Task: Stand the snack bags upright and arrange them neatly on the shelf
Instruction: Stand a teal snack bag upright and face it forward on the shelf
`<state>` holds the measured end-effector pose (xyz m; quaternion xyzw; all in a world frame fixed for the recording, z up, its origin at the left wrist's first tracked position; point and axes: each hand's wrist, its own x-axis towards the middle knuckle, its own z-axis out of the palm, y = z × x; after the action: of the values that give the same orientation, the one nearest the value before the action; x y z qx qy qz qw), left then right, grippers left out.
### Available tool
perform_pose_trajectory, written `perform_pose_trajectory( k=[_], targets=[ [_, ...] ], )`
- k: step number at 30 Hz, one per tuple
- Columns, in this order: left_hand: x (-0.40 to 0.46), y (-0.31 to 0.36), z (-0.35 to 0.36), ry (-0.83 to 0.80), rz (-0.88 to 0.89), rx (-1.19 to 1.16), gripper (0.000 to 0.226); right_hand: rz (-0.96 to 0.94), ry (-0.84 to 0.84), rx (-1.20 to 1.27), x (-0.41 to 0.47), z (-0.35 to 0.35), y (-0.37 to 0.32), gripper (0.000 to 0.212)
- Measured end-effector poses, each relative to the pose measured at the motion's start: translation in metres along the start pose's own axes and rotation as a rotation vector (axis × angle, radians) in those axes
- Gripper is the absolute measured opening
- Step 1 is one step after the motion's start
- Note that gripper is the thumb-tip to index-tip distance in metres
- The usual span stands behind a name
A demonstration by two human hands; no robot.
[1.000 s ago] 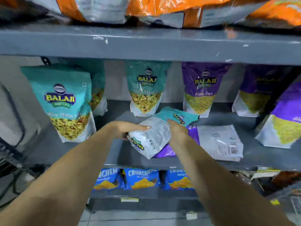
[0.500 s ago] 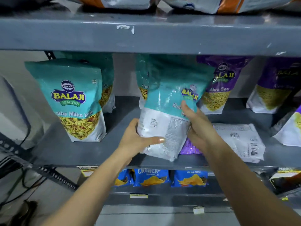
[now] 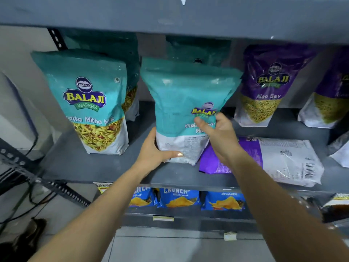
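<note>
A teal Balaji snack bag (image 3: 181,103) stands upright on the grey shelf (image 3: 105,167), its back side towards me. My left hand (image 3: 156,154) grips its lower left corner and my right hand (image 3: 217,135) clasps its right side. Another teal bag (image 3: 90,103) stands upright to the left, with one more behind it. A purple Aloo Sev bag (image 3: 268,87) stands upright at the back right. A purple bag (image 3: 279,159) lies flat, back up, just right of my right wrist. Part of a teal bag (image 3: 198,48) shows behind the held one.
More purple bags (image 3: 328,103) stand at the far right. Blue Crunchex chip bags (image 3: 179,199) sit on the shelf below. The upper shelf board (image 3: 170,14) hangs close above the bag tops. Cables and a slotted metal bar (image 3: 56,188) are at the left.
The teal bag, lying on the shelf a second ago, has been lifted and turned upright, and its base now rests on the shelf. The camera has moved closer.
</note>
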<state>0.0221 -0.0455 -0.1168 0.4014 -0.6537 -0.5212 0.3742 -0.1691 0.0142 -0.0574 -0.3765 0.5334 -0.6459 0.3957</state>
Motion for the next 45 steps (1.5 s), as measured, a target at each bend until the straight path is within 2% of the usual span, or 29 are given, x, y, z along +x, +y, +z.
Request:
perform_pose_trajectory(
  k=[2,3,6,7,8,9,12,14,16,19,21,23,25,28,32,34,37,40,42,45],
  targets=[
    [0.0,-0.007,-0.002,-0.039,-0.034,0.027,0.094,0.032,-0.01,-0.027,-0.002,-0.001,0.01,0.015],
    [-0.001,-0.01,-0.003,-0.026,-0.041,0.046,0.094,0.058,-0.028,0.018,-0.002,-0.003,0.011,0.023],
    [-0.015,-0.012,0.001,0.212,-0.002,0.185,0.067,0.213,-0.095,0.267,0.002,-0.017,0.009,0.081],
    [-0.02,-0.013,0.003,0.294,0.013,0.222,0.059,0.27,-0.085,0.287,0.007,-0.021,0.009,0.091],
    [-0.025,-0.014,0.006,0.344,0.024,0.252,0.053,0.315,-0.049,0.251,0.01,-0.023,0.011,0.091],
    [-0.029,-0.015,0.009,0.364,0.032,0.273,0.046,0.341,-0.001,0.182,0.011,-0.023,0.015,0.082],
    [-0.034,-0.015,0.012,0.357,0.075,0.273,0.022,0.34,0.043,-0.018,0.007,-0.014,0.021,0.039],
    [-0.034,-0.015,0.013,0.349,0.115,0.228,0.01,0.347,0.059,-0.075,0.006,-0.012,0.027,0.031],
    [-0.035,-0.014,0.011,0.242,0.136,0.166,0.024,0.331,0.069,-0.123,0.007,-0.012,0.029,0.03],
    [-0.037,-0.012,0.006,-0.059,0.121,0.095,0.069,0.293,-0.014,-0.189,0.008,-0.011,0.032,0.035],
    [-0.036,-0.01,0.007,-0.194,0.098,0.093,0.094,0.279,-0.074,-0.21,0.007,-0.012,0.033,0.038],
    [-0.034,-0.006,0.011,-0.197,0.063,0.134,0.108,0.263,-0.111,-0.247,0.006,-0.016,0.033,0.04],
    [-0.028,0.0,0.016,-0.13,0.029,0.197,0.113,0.24,-0.149,-0.31,0.007,-0.021,0.034,0.035],
    [-0.015,0.002,0.013,-0.095,0.013,0.237,0.1,0.237,-0.244,-0.287,0.01,-0.028,0.034,0.031],
    [0.005,0.005,-0.007,-0.203,-0.036,0.235,0.088,0.224,-0.32,-0.232,0.021,-0.037,0.036,0.062],
    [0.014,0.009,-0.014,-0.249,-0.041,0.223,0.088,0.241,-0.347,-0.205,0.024,-0.039,0.036,0.067],
    [0.023,0.014,-0.023,-0.336,-0.088,0.19,0.088,0.249,-0.303,-0.228,0.027,-0.039,0.036,0.064],
    [0.026,0.023,-0.032,-0.293,-0.12,0.063,0.086,0.239,-0.289,-0.27,0.026,-0.036,0.031,0.068],
    [0.026,0.038,-0.034,-0.262,-0.108,-0.115,0.071,0.248,-0.317,-0.242,0.026,-0.034,0.024,0.069],
    [0.032,0.071,-0.027,-0.128,0.017,-0.215,0.037,0.223,-0.352,-0.106,0.03,-0.03,0.002,0.063]
  ],
)
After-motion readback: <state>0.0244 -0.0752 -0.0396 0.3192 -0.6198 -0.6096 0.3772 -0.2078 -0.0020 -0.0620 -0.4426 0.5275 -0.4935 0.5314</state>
